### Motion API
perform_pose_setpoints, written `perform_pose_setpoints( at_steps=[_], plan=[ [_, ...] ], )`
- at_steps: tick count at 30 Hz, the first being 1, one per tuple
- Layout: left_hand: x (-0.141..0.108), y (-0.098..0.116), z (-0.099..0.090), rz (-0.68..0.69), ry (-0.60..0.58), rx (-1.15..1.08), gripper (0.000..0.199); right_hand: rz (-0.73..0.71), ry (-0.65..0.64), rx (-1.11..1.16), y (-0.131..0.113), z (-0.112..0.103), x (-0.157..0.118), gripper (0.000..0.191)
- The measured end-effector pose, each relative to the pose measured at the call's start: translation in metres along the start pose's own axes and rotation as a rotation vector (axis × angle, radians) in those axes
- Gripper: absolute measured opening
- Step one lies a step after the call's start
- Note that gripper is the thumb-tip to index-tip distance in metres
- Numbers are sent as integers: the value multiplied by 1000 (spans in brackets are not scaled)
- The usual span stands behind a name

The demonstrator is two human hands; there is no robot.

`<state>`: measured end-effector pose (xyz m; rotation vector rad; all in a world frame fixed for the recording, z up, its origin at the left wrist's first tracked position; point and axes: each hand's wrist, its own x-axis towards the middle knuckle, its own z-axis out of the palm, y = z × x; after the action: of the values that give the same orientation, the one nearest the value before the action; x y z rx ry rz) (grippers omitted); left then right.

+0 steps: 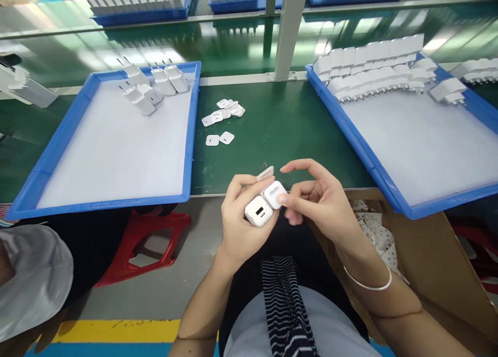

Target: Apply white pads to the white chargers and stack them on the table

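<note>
- Left hand (239,232), lower centre of the frame: its fingers grip a port-faced white adapter (253,217) with a second white piece (272,192) touching it; a firm, steady hold seems best.
- Small white plate (265,173) at those fingers: handle by its edges.
- Right hand (327,206): thumb on the second piece, fingers loosely parted; light, even thumb pressure likely avoids slipping.
</note>
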<state>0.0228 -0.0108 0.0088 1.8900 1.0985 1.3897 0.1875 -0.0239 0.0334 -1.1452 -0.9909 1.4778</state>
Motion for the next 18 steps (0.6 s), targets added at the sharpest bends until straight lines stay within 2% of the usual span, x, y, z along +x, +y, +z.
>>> perform_pose_setpoints(
  at_steps=[3, 5, 7, 10, 13, 18],
  plan=[
    [0, -2, -2, -104, -14, -128, 39, -22, 3, -21, 8, -3, 4, 51],
    [2, -4, -5, -174, -68, -232, 40, -63, -57, 0, 13, -8, 8, 55],
    [5, -5, -9, -239, -158, -346, 40, -127, -121, 31, 16, -14, 13, 46],
    [7, -5, -15, -323, -267, -494, 43, -220, -132, 21, 16, -21, 17, 22],
    [7, -7, -17, -393, -319, -579, 45, -280, -106, -94, 15, -22, 18, 20],
    [5, -8, -15, -443, -335, -571, 46, -462, -38, -427, 20, -19, 12, 27]
  ],
)
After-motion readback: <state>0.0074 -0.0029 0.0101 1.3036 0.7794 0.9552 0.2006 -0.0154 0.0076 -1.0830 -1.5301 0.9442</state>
